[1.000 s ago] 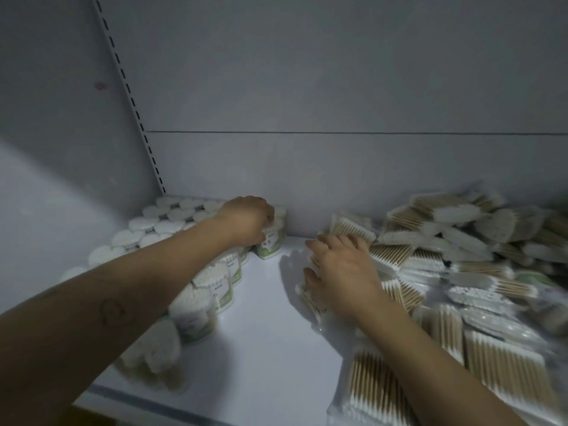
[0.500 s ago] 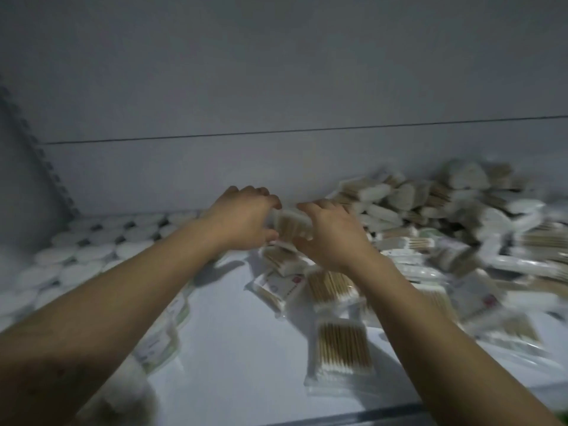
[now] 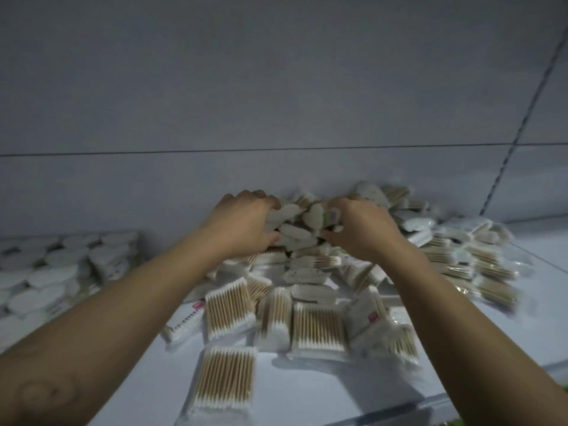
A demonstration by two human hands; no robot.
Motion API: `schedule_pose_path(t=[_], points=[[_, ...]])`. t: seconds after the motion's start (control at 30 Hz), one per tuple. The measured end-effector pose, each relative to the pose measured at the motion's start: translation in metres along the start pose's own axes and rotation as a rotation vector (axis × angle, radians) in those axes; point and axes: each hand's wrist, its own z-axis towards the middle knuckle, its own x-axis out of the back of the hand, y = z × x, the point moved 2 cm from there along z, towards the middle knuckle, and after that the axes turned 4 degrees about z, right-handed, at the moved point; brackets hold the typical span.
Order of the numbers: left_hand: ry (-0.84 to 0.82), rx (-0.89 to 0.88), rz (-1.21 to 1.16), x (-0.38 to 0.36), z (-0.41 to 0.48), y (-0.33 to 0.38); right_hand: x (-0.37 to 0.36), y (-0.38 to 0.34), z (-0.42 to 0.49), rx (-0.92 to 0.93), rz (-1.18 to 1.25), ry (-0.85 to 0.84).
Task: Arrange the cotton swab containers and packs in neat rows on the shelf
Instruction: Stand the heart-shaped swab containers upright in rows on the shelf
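Mid-frame, a clump of packs point(image 3: 296, 238) heaped at the back of the shelf point(image 3: 322, 392) is gripped from either side by curled left hand point(image 3: 242, 224) and right hand point(image 3: 364, 230), and next, most likely, a row must be squared up beside the containers point(image 3: 55, 269) at left.

A plain grey back panel point(image 3: 276, 87) fills the upper half of the view, from 9 o'clock across to 3 o'clock. A thin dark horizontal seam point(image 3: 246, 150) crosses it just above the middle. Toward 2 o'clock a slotted upright strip point(image 3: 522, 124) slants down the panel and crosses the seam. At 5 o'clock, in the very corner, a small blurred green patch point(image 3: 557, 421) shows; what it is cannot be told.
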Motion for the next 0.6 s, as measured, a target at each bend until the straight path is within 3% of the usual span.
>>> schedule_pose_path(t=[0.23, 0.6], points=[[0.024, 0.122, -0.064, -0.013, 0.019, 0.049, -0.021, 0.021, 0.054, 0.215, -0.124, -0.042], [0.09, 0.255, -0.212, -0.009, 0.002, 0.065, -0.017, 0.037, 0.085, 0.352, -0.287, -0.065]])
